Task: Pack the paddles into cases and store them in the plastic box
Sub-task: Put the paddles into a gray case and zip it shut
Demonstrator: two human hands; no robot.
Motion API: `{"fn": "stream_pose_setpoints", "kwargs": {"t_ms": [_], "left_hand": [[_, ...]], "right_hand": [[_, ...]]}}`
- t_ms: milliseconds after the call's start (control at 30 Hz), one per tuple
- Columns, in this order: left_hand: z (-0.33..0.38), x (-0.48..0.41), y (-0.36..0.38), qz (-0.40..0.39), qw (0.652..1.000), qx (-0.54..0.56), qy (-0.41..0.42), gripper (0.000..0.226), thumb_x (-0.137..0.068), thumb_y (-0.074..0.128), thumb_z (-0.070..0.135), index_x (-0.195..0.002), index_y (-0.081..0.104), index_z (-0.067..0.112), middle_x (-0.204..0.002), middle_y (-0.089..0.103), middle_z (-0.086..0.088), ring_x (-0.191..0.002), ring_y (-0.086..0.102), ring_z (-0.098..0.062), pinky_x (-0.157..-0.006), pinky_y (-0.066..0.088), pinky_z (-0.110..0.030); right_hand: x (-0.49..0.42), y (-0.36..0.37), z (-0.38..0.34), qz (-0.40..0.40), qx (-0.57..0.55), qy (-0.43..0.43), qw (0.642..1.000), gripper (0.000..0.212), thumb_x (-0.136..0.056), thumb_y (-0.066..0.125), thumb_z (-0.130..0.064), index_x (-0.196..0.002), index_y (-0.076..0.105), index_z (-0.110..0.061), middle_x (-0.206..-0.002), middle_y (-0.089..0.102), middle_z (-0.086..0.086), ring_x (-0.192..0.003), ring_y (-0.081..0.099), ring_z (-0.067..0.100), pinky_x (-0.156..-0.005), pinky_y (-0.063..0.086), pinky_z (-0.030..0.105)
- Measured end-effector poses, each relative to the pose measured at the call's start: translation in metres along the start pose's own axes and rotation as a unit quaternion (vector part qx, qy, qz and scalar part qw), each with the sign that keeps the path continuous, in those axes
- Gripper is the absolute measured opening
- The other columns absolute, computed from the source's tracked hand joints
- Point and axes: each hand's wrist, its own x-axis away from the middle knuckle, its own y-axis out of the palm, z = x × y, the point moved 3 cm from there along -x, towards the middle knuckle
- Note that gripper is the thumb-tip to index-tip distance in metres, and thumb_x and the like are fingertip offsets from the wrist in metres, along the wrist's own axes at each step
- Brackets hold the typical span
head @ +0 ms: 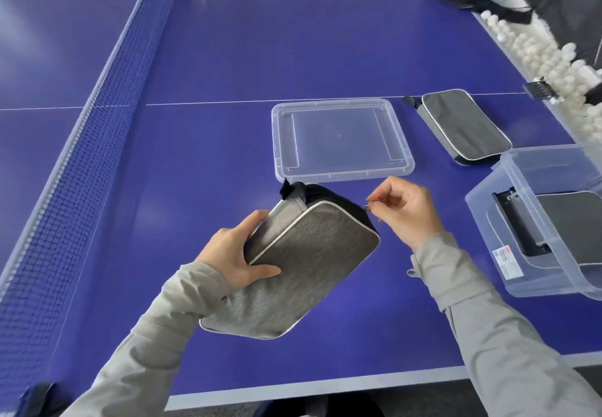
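Grey fabric paddle case with pale piping (312, 253) is held tilted above the blue table-tennis table (260, 58), not resting on it.

Risks, left to right:
- **Left hand:** your left hand (234, 253) clamps only the near-left edge of the case, with the thumb on the top face and the fingers wrapped round the side. If that clamp loosens while you pull the zipper, the case is likely to twist or drop.
- **Right hand:** your right hand (407, 211) pinches the small metal zipper pull (367, 208) between thumb and fingertips. A pull off the line of the track could snag the black lining or leave the corner unsealed.
- **Contents:** you cannot confirm from this view that a paddle is inside.

Position:
- **Case and grips:** the case body extends rightward and toward you from the left-hand grip, and its lower corner lies over your left sleeve (182, 302). The pull sits at the far-right corner, at your right fingertips.
- **Beyond the case:** the clear plastic lid (345, 176) lies flat on the table. To its right lies a second grey case (465, 126), well apart from both hands.
- **Far right:** the clear plastic box (521, 237) stands there with a third grey case (566, 218) inside it; keep your right arm clear of its wall
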Motion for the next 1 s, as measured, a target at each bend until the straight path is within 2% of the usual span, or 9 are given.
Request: {"fn": "stream_pose_setpoints", "kwargs": {"t_ms": [167,267,433,567,667,900,933,1000], "left_hand": [[-0.003,0.001,-0.004,-0.004,1.000,-0.022,0.002,0.075,-0.063,0.084,0.036,-0.125,0.041,0.029,-0.083,0.069,0.002,-0.075,0.063,-0.024,-0.077,0.051,-0.034],[-0.003,-0.001,-0.005,-0.006,0.999,-0.038,0.028,0.075,-0.064,0.082,0.038,-0.126,0.041,0.027,-0.079,0.068,0.001,-0.071,0.062,-0.023,-0.073,0.050,-0.033],[-0.008,-0.002,-0.005,-0.011,0.997,-0.061,0.037,0.072,-0.066,0.079,0.039,-0.126,0.040,0.029,-0.074,0.062,0.005,-0.069,0.059,-0.021,-0.071,0.050,-0.034],[-0.007,-0.002,0.004,-0.018,0.995,-0.083,0.047,0.070,-0.067,0.075,0.044,-0.126,0.038,0.038,-0.078,0.058,0.014,-0.073,0.058,-0.019,-0.074,0.050,-0.033],[-0.008,-0.002,0.012,-0.020,0.998,-0.054,0.040,0.071,-0.067,0.075,0.043,-0.127,0.038,0.036,-0.080,0.061,0.012,-0.075,0.060,-0.020,-0.075,0.050,-0.033],[-0.006,-0.002,0.012,-0.008,0.999,-0.038,0.036,0.070,-0.065,0.076,0.043,-0.124,0.038,0.039,-0.080,0.063,0.013,-0.078,0.062,-0.021,-0.077,0.051,-0.035],[-0.008,-0.001,0.011,0.000,0.999,-0.019,0.031,0.070,-0.064,0.077,0.043,-0.123,0.039,0.040,-0.081,0.064,0.013,-0.078,0.063,-0.021,-0.077,0.051,-0.035],[-0.011,0.000,0.011,0.020,0.999,0.024,0.018,0.070,-0.061,0.079,0.041,-0.120,0.042,0.042,-0.081,0.066,0.014,-0.077,0.063,-0.019,-0.078,0.051,-0.032]], "right_hand": [[0.006,0.006,-0.007,0.016,-0.031,-0.003,0.999,0.028,-0.074,0.061,0.011,-0.065,0.061,-0.015,-0.060,0.062,-0.003,-0.050,0.054,0.003,-0.056,0.046,0.013],[0.008,0.006,-0.008,0.028,-0.084,0.012,0.996,0.027,-0.075,0.060,0.013,-0.065,0.060,-0.012,-0.054,0.061,-0.007,-0.046,0.051,0.007,-0.054,0.046,0.015],[0.016,0.012,-0.016,0.032,-0.147,0.028,0.988,0.028,-0.075,0.060,0.013,-0.064,0.060,-0.013,-0.050,0.058,-0.005,-0.045,0.049,0.011,-0.054,0.047,0.017],[0.018,0.031,-0.039,-0.014,-0.118,-0.022,0.993,0.032,-0.075,0.060,0.013,-0.063,0.060,-0.016,-0.054,0.061,-0.006,-0.048,0.052,0.008,-0.053,0.045,0.017],[0.018,0.044,-0.052,-0.041,-0.089,-0.049,0.994,0.030,-0.075,0.062,0.011,-0.064,0.061,-0.017,-0.057,0.061,-0.009,-0.053,0.054,0.007,-0.055,0.044,0.017],[0.018,0.055,-0.064,-0.060,-0.060,-0.082,0.993,0.023,-0.076,0.062,0.006,-0.068,0.064,-0.015,-0.065,0.063,0.012,-0.059,0.052,0.020,-0.060,0.045,0.032],[0.016,0.056,-0.065,-0.057,-0.060,-0.085,0.993,0.023,-0.077,0.063,0.005,-0.068,0.064,-0.016,-0.065,0.063,0.011,-0.059,0.051,0.020,-0.060,0.044,0.032],[0.014,0.057,-0.067,-0.044,-0.042,-0.095,0.994,0.020,-0.079,0.066,0.001,-0.070,0.064,-0.017,-0.065,0.061,-0.001,-0.059,0.048,0.017,-0.061,0.043,0.028]]}}
